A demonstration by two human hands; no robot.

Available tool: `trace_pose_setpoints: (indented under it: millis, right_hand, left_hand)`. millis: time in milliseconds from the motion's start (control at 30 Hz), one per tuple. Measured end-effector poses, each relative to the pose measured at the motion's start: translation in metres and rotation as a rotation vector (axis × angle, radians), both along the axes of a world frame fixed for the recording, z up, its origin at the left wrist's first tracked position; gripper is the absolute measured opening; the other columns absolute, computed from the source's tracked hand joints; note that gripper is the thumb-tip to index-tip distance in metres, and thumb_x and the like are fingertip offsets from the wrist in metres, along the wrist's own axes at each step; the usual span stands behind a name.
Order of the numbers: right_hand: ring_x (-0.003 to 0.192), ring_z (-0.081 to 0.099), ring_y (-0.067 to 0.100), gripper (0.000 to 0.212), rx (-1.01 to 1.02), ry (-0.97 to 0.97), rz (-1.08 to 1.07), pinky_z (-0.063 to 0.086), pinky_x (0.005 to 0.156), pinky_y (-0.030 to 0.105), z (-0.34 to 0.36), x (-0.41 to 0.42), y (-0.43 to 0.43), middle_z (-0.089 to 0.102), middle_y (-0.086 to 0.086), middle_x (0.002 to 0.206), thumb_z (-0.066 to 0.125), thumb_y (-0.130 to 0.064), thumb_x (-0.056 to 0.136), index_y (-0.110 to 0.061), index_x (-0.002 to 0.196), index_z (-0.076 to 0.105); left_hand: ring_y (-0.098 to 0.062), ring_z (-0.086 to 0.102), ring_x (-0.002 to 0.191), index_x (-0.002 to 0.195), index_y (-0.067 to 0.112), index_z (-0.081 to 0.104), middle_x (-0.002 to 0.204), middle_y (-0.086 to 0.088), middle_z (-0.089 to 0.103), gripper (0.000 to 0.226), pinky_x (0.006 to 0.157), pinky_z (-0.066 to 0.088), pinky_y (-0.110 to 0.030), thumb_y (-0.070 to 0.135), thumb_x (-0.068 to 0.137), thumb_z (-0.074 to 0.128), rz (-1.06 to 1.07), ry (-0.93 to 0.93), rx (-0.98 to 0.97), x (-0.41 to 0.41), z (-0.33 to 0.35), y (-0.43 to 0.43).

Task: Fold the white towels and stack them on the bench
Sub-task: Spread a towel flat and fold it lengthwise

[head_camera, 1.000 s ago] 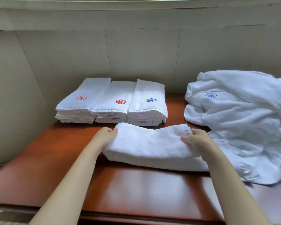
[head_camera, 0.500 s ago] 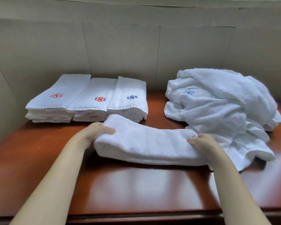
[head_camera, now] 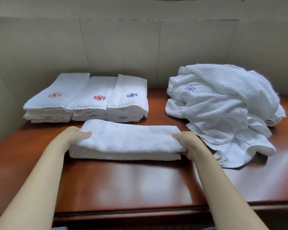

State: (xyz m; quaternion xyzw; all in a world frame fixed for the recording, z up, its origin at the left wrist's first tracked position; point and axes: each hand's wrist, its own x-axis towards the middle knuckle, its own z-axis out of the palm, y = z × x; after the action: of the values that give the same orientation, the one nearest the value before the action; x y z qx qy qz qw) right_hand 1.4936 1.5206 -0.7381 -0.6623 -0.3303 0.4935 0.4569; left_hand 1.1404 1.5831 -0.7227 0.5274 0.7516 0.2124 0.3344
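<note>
The glossy reddish-brown wooden bench (head_camera: 126,185) shows a broad bare strip between its near edge and the folded white terry towel (head_camera: 126,140), which lies crosswise at mid-bench. Both forearms reach straight in from below. The left hand (head_camera: 74,136) grips the towel's left end, thumb on top; the right hand (head_camera: 188,141) grips the right end, its fingers seemingly tucked under the fold, though that part is hidden. Just beside the right hand a loose heap of unfolded white towels (head_camera: 223,107) spreads to the bench's right side. Behind the towel, three stacks of folded white towels with flower emblems (head_camera: 90,98) sit side by side against the pale panelled wall (head_camera: 140,47).
</note>
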Motion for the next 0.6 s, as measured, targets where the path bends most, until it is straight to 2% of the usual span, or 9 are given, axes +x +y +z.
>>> trace_pose_setpoints:
  millis: [67,100,167,233,333,400,500,567,600]
  right_hand:
    - [0.069,0.057,0.018,0.006,0.014,-0.265,0.068,0.046,0.062,0.028,-0.002,0.005,-0.004,0.062,0.005,0.087,0.059,-0.016,0.086,-0.013,0.080,0.058]
    - [0.076,0.058,0.017,0.012,0.008,-0.425,0.091,0.046,0.064,0.028,-0.002,0.007,-0.006,0.062,0.003,0.094,0.062,-0.023,0.084,-0.014,0.091,0.056]
    - [0.101,0.058,0.022,0.046,-0.017,-0.713,0.127,0.044,0.073,0.029,-0.002,0.009,-0.008,0.057,0.003,0.116,0.065,-0.033,0.083,-0.016,0.121,0.047]
    - [0.118,0.049,0.027,0.061,0.055,-0.904,0.109,0.040,0.084,0.033,0.001,0.006,-0.008,0.047,0.007,0.133,0.064,-0.033,0.084,-0.017,0.137,0.037]
    - [0.125,0.042,0.028,0.053,0.271,-1.135,0.126,0.038,0.099,0.036,0.002,-0.008,-0.008,0.042,0.010,0.138,0.057,-0.031,0.091,-0.016,0.139,0.041]
    - [0.131,0.039,0.026,0.048,0.333,-1.208,0.287,0.033,0.106,0.038,-0.002,-0.022,-0.006,0.040,0.008,0.143,0.047,-0.034,0.096,-0.016,0.140,0.041]
    - [0.130,0.036,0.024,0.037,0.281,-1.329,0.492,0.033,0.104,0.040,-0.013,-0.041,-0.006,0.044,0.000,0.135,0.030,-0.034,0.101,-0.023,0.134,0.042]
    - [0.131,0.034,0.022,0.037,0.218,-1.365,0.470,0.027,0.107,0.044,-0.012,-0.045,-0.007,0.044,-0.003,0.136,0.027,-0.028,0.101,-0.025,0.135,0.041]
    - [0.132,0.034,0.022,0.036,0.191,-1.385,0.451,0.021,0.109,0.049,-0.010,-0.046,-0.008,0.045,-0.003,0.135,0.027,-0.025,0.101,-0.025,0.133,0.043]
  left_hand:
    - [-0.033,0.055,0.112,0.122,-0.002,0.057,0.124,-0.017,0.058,0.049,0.098,0.043,-0.042,0.031,0.087,0.066,0.003,0.008,0.009,0.001,-0.001,0.001]
    - [-0.034,0.055,0.112,0.122,-0.003,0.057,0.124,-0.018,0.058,0.048,0.095,0.043,-0.039,0.030,0.088,0.065,0.008,0.022,0.009,0.002,-0.001,0.001]
    - [-0.034,0.056,0.107,0.116,-0.003,0.059,0.118,-0.018,0.060,0.040,0.087,0.041,-0.036,0.027,0.090,0.061,0.004,0.055,0.011,0.004,0.001,0.001]
    - [-0.031,0.055,0.097,0.102,0.000,0.061,0.107,-0.017,0.061,0.025,0.083,0.040,-0.035,0.023,0.092,0.058,-0.011,0.081,0.024,0.005,0.002,-0.001]
    - [-0.027,0.053,0.090,0.092,0.006,0.058,0.098,-0.015,0.059,0.011,0.081,0.039,-0.034,0.017,0.094,0.055,-0.015,0.090,0.056,0.002,0.004,-0.002]
    - [-0.026,0.051,0.088,0.092,0.005,0.057,0.095,-0.015,0.058,0.009,0.079,0.037,-0.032,0.013,0.094,0.053,-0.025,0.071,0.065,0.001,0.006,-0.005]
    - [-0.025,0.052,0.078,0.086,0.006,0.058,0.087,-0.014,0.058,0.013,0.069,0.038,-0.029,0.007,0.096,0.050,-0.020,-0.006,0.053,-0.002,0.008,-0.010]
    - [-0.023,0.053,0.071,0.086,0.005,0.060,0.086,-0.015,0.061,0.018,0.061,0.039,-0.028,0.006,0.097,0.047,0.004,-0.111,0.007,-0.004,0.010,-0.015]
    - [-0.024,0.055,0.075,0.093,0.003,0.062,0.093,-0.018,0.063,0.017,0.063,0.040,-0.028,0.007,0.098,0.046,0.010,-0.146,-0.014,-0.005,0.011,-0.018]
